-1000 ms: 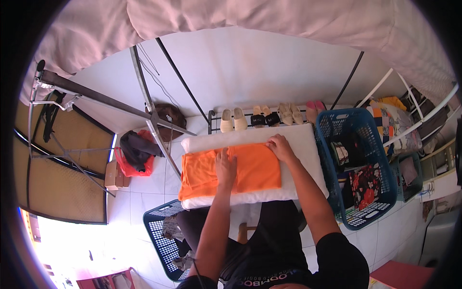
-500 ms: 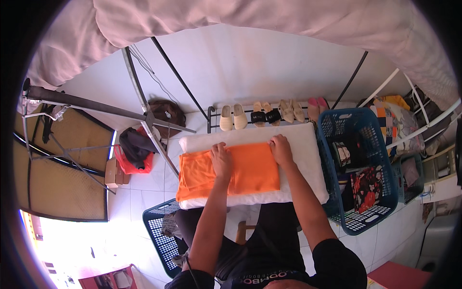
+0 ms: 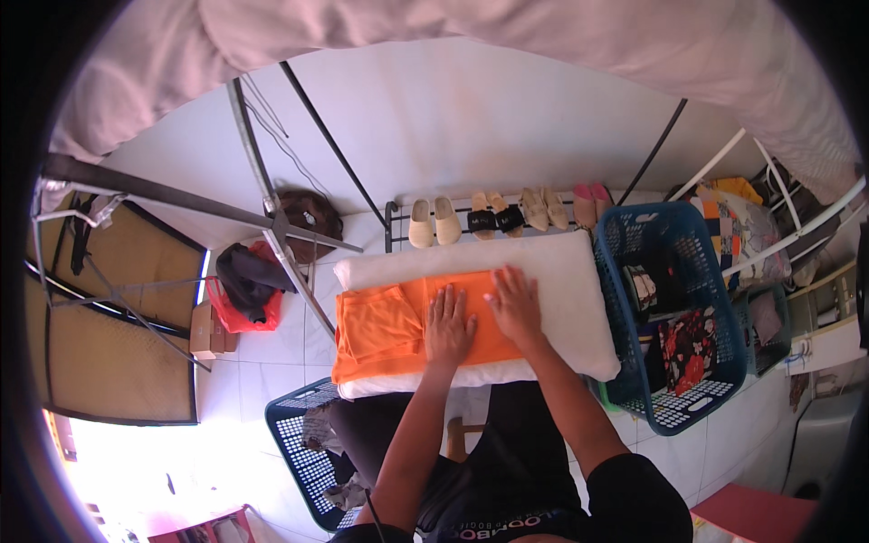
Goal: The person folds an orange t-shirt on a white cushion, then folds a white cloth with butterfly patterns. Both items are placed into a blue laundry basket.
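An orange garment (image 3: 378, 328), partly folded, lies across a white padded surface (image 3: 570, 308) in front of me. Its left part is layered and wrinkled, while the right part is smoother. My left hand (image 3: 448, 326) rests flat on the middle of the cloth, fingers stretched out and pointing away. Close to it on the right, my right hand (image 3: 516, 303) lies with spread fingers over the garment's right end, its fingertips at the far edge. Neither hand grips anything. The cloth under both palms is hidden.
Right of the pad stands a blue basket (image 3: 674, 423) with folded clothes; another basket (image 3: 294, 443) with clothes is at lower left. Behind the pad, a low rack (image 3: 389, 237) holds several pairs of shoes. A metal frame (image 3: 282, 231) rises at left, near a dark bag (image 3: 312, 213).
My left hand has slid right and flattened on the garment. My right hand has left the garment's right edge, moved inward to the left and flattened too.
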`<control>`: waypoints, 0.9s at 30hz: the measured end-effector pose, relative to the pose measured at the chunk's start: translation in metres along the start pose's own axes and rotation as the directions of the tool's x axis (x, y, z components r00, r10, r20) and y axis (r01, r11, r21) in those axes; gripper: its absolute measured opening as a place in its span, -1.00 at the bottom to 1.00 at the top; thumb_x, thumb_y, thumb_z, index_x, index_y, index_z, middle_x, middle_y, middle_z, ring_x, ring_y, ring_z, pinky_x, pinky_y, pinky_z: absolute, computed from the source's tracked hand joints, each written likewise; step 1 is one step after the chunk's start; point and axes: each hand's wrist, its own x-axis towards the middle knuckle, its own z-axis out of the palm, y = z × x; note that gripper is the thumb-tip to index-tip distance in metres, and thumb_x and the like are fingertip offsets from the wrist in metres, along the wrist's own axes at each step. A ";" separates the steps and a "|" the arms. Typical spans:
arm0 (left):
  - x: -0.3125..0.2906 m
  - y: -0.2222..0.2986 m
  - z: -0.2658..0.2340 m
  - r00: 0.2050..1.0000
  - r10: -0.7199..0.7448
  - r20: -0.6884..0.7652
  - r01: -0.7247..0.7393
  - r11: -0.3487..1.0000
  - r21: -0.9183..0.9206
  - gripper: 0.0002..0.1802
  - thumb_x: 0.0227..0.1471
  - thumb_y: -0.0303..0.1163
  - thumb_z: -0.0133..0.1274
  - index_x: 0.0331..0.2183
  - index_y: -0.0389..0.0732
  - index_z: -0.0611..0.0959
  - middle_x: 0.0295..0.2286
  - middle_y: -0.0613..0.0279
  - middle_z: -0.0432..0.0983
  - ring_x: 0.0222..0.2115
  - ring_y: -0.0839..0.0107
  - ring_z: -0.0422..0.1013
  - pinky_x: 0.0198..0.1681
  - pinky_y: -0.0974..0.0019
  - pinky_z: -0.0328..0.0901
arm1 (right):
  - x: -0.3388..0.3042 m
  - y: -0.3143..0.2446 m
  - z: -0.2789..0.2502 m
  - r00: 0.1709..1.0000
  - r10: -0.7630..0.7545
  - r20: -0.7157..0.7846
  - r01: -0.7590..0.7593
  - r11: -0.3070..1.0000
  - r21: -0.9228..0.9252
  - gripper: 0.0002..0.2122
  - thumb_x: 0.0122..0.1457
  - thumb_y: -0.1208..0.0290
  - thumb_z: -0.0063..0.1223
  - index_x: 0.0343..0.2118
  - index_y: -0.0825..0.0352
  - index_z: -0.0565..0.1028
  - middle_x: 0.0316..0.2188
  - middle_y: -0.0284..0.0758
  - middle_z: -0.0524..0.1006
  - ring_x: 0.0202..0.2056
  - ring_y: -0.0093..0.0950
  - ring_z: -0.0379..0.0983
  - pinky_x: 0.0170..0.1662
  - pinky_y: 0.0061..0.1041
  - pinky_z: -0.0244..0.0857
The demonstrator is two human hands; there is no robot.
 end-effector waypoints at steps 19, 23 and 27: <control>-0.131 -0.201 -0.052 0.406 -0.859 -0.311 0.761 0.506 -0.405 -0.24 0.12 0.05 0.10 0.14 -0.33 0.40 0.03 -0.30 0.39 0.05 -0.18 0.35 0.10 -0.08 0.25 | -0.022 0.003 -0.015 0.942 0.300 0.151 -0.335 0.801 0.496 -0.62 0.24 0.21 0.12 -0.08 0.46 0.46 -0.22 -0.01 0.57 -0.17 -0.10 0.53 -0.10 -0.27 0.37; -0.159 -0.265 -0.054 0.488 -0.847 0.210 0.681 0.219 -0.699 -0.28 0.10 0.17 0.09 -0.26 -0.46 0.67 -0.41 -0.12 0.61 -0.34 0.19 0.52 -0.18 0.16 0.37 | -0.015 0.016 0.006 0.958 0.276 0.073 -0.262 0.749 0.609 -0.64 0.23 0.21 0.10 -0.12 0.46 0.46 -0.27 -0.04 0.59 -0.18 -0.06 0.53 -0.12 -0.22 0.36; -0.160 -0.288 -0.078 0.571 -0.774 0.272 0.776 0.402 -0.485 -0.44 0.07 0.03 0.16 -0.29 -0.37 0.70 -0.57 0.06 0.56 -0.49 0.38 0.48 -0.36 0.21 0.36 | -0.005 0.004 -0.011 0.966 0.214 0.142 -0.246 0.610 0.753 -0.71 0.23 0.31 0.11 -0.10 0.43 0.49 -0.26 -0.21 0.55 -0.26 -0.45 0.48 -0.14 -0.47 0.33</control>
